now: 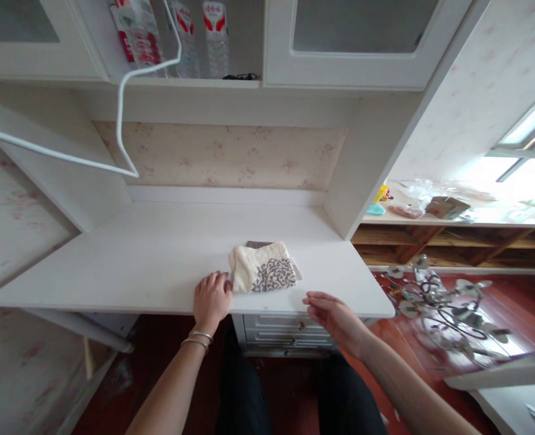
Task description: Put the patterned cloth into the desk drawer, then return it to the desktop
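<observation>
Head view shows the left hand [212, 300] lying open on the white wooden desk [127, 266], fingertips touching the left end of the folded cream towel with a grey scroll pattern [264, 275]. Its long axis runs left to right near the front edge. Over at the right, the right hand [333, 317] hovers open and empty just below the towel, apart from it, so the left is nearer.

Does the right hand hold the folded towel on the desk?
No, the right hand hovers open at the desk edge, apart from the folded towel, which only the left hand touches.
</observation>
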### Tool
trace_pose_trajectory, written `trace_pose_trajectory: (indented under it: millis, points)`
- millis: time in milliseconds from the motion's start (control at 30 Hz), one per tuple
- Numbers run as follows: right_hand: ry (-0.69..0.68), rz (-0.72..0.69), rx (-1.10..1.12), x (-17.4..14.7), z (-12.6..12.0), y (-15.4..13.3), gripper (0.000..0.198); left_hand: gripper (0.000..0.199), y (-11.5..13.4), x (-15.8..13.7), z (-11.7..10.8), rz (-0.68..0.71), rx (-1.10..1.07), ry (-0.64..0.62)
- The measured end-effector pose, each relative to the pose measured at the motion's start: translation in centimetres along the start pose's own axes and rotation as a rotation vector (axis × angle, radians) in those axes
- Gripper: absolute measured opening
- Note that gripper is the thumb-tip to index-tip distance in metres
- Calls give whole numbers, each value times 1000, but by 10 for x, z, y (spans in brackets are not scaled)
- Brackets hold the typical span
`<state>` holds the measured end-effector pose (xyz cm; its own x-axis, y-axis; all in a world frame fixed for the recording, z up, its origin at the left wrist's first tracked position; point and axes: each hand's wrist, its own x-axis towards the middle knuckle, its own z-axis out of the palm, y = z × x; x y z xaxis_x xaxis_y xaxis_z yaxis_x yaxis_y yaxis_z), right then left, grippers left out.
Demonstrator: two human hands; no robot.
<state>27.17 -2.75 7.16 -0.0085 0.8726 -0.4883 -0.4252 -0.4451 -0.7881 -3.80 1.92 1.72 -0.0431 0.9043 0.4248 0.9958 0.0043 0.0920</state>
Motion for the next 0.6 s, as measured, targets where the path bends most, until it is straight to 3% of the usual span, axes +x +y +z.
trace_pose_trajectory:
  millis: [200,333,400,500,600]
  points:
    - [409,-426,-208,46,-103,-57,31,32,1,0,3,-2,9,-4]
    - [655,-517,-717,74,-150,-77,31,33,1,0,4,-2,24,-6]
    - [703,-525,-1036,83,-155,-75,40,33,2,0,5,0,30,-2]
    - [686,-460,-1325,88,-144,-59,55,34,3,0,6,0,35,1]
    - [696,-424,-1542,84,-126,-42,49,34,3,1,7,3,29,3]
